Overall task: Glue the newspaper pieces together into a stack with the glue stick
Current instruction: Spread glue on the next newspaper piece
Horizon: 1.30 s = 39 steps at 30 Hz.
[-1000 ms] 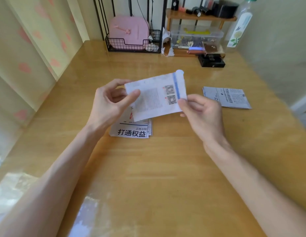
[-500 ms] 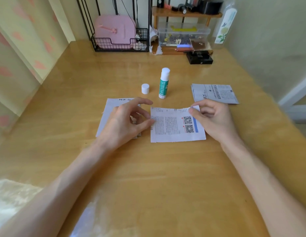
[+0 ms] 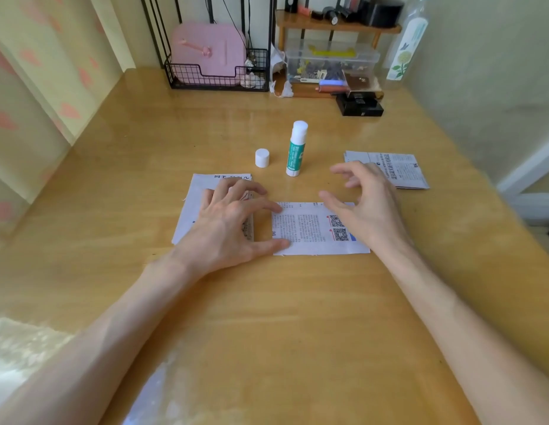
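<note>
Newsprint lay pinned under the left hand (image 3: 227, 219), whose spread fingers rested across the left pile (image 3: 195, 199) while its thumb and forefinger pressed the near edge of the loose newspaper piece (image 3: 310, 230); it gripped nothing. The right hand (image 3: 366, 205) hung just above that piece's right end, fingers loosely spread and empty. A second before, both hands had held this piece up in the air; half a second before, it was down on the table (image 3: 267, 317) with the right hand pinching its far corner. That pinch had since been let go and the hand had lifted. Beyond the hands the glue stick (image 3: 296, 148) stood upright and uncapped, its cap (image 3: 262, 157) just beside it on the left, and the right pile (image 3: 405, 171) lay further out, partly behind the right hand. By my reading the piece was now laid flat and steadied for gluing, and the freed right hand was best placed to take the stick; whether glue was already on it I could not tell
</note>
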### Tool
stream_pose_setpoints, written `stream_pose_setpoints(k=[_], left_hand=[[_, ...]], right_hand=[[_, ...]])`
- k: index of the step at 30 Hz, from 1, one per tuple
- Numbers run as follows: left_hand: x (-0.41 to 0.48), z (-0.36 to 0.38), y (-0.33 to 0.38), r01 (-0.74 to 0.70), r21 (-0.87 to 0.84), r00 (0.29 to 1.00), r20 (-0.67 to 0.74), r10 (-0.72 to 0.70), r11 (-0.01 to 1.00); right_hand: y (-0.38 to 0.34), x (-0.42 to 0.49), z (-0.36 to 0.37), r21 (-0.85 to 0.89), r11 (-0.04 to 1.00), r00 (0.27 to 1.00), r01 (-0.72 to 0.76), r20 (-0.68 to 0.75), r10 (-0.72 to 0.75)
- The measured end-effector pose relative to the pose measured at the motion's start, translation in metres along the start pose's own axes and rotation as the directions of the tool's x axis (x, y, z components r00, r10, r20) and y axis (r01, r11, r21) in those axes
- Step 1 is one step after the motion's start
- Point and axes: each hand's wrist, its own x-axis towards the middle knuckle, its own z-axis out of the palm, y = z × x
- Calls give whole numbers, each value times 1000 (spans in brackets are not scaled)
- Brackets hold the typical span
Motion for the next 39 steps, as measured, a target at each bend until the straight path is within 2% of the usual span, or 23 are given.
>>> stream_pose_setpoints(k=[3,8,14,19,23,26,28,30,32,35,39], left_hand=[[-1,1,0,12,10,1000,7,-12,1000],[-2,-2,-1,11,34,1000,9,-12,999],[-1,-3,0,37,39,999,27,-38,999],[-1,-4,0,42,21,999,31,-43,999],[-2,-4,-1,50,6,998,38,-50,999],[-1,-4,-1,60,-8,997,44,-59,998],[-1,-3,-2,65,-21,997,47,-64,998],[0,-2,-2,75,-26,996,48,-74,997],[0,-1,-2,90,-32,995,54,-88,995],[0,-1,-2,98,-28,994,56,-97,995],[0,1,-1,104,-26,993,52,-103,994]], right_hand=[[-15,24,15,142,989,998,-47,52,40],[-20,55,41,209,971,993,-119,49,111],[-25,61,54,267,960,996,-89,-1,92],[-37,45,34,365,929,999,-53,30,45],[-44,25,11,564,817,986,-123,-21,163],[-44,13,-2,717,673,975,-182,41,220],[-42,7,-6,733,659,980,-167,53,191],[-40,2,-6,676,729,993,-105,38,108],[-36,-3,-4,573,819,997,-3,64,-41],[-33,-11,2,419,898,956,134,183,-228],[-35,-18,4,367,908,901,203,293,-320]])
